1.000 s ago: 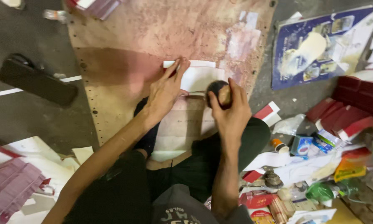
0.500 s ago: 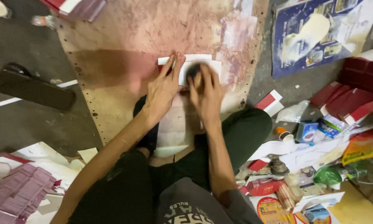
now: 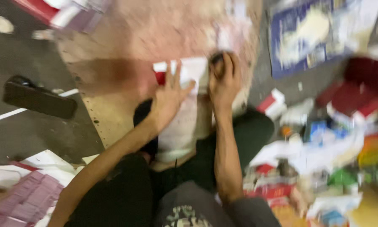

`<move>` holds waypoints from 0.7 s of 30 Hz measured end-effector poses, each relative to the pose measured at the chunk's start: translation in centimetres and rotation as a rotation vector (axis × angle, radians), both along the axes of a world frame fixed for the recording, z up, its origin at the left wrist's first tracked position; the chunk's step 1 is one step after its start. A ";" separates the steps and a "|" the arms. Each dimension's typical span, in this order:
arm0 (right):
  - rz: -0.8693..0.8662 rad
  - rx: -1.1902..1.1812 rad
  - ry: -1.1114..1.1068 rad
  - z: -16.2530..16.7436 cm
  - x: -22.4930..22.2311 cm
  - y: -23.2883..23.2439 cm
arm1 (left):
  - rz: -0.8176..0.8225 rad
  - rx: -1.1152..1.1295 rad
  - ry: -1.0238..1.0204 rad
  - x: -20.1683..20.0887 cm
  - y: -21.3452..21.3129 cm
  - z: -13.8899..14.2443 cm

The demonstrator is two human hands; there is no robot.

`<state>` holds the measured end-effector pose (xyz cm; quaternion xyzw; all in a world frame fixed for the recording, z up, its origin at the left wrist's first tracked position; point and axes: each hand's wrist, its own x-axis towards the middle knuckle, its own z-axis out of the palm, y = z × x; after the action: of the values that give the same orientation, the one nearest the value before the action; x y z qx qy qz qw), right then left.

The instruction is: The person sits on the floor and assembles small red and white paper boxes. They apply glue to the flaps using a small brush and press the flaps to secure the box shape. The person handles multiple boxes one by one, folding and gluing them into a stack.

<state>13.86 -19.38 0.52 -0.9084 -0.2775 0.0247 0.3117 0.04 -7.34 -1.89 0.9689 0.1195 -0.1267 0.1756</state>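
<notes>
The right hand (image 3: 223,82) is curled around a small dark round object (image 3: 216,58), gripping it from above and pressing it down at the right edge of a white sheet (image 3: 189,69). The left hand (image 3: 168,94) lies flat with its fingers spread wide, holding nothing, its fingertips resting on the same sheet just left of the right hand. The sheet sits on a stained pinkish board (image 3: 155,38) that lies on the floor in front of the person. A strip of red (image 3: 160,77) shows at the sheet's left edge, under the left fingers. More pale paper (image 3: 182,130) runs from the sheet back toward the person's lap, between the two forearms. Left of the board, well apart from the hands, a black flat object (image 3: 39,97) lies on the dark floor. To the right is a blurred heap of packets and papers (image 3: 323,155), with a blue printed sheet (image 3: 311,38) above it. Pink stacked sheets (image 3: 27,199) lie at the lower left. The whole view is motion-blurred, so finer detail cannot be made out.
</notes>
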 end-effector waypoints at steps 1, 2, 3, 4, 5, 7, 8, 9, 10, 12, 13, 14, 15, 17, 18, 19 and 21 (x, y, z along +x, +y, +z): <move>-0.014 -0.065 0.009 0.0 -0.1 -0.5 | 0.001 -0.021 0.015 0.0 -0.1 0.0; -0.004 -0.105 0.000 -0.2 0.0 -0.7 | 0.028 -0.016 0.013 0.1 -0.2 0.0; 0.034 -0.114 -0.017 -0.5 0.2 -0.9 | 0.011 -0.013 -0.016 0.1 -0.3 0.0; 0.047 -0.109 -0.083 -0.9 0.5 -0.9 | 0.009 0.006 -0.044 0.2 -0.4 0.0; 0.054 -0.107 -0.137 -1.1 0.6 -1.1 | 0.004 0.020 -0.058 0.2 -0.5 0.0; 0.061 -0.182 -0.092 -0.9 0.0 -2.3 | 0.017 0.055 -0.019 0.2 -0.6 0.0; 0.060 -0.247 -0.013 -0.6 -0.4 -3.1 | -0.005 0.039 0.011 0.3 -0.6 0.1; 0.047 -0.294 0.035 -0.1 -0.7 -3.6 | -0.018 0.015 -0.005 0.3 -0.6 0.1; 0.053 -0.340 0.059 0.4 -1.0 -4.0 | -0.012 0.011 -0.051 0.3 -0.6 0.1; 0.127 -0.391 0.095 1.5 -1.4 -4.2 | 0.015 0.026 -0.114 0.3 -0.7 0.2; 0.089 -0.318 0.081 2.0 -1.5 -4.0 | 0.021 0.023 -0.111 0.4 -0.7 0.2; 0.054 -0.250 0.091 2.2 -1.7 -3.6 | 0.027 0.015 -0.086 0.4 -0.7 0.3; 0.008 -0.192 0.110 2.4 -1.9 -3.3 | 0.062 -0.010 -0.066 0.4 -0.6 0.3; 0.023 -0.036 0.104 2.0 -2.2 -2.3 | 0.072 -0.077 -0.057 0.5 -0.6 0.4; 0.016 0.037 0.080 1.6 -2.2 -2.0 | 0.062 -0.050 -0.064 0.5 -0.6 0.5; -0.010 -0.022 0.146 1.0 -2.3 -1.8 | 0.050 -0.013 -0.071 0.5 -0.6 0.5; 0.000 -0.124 0.280 -0.2 -2.1 -1.7 | 0.040 0.010 -0.077 0.6 -0.6 0.6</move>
<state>11.75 -21.10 0.33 -0.9136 -0.2294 0.1682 0.2906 0.59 -7.99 -1.30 0.9714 0.1326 -0.0850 0.1775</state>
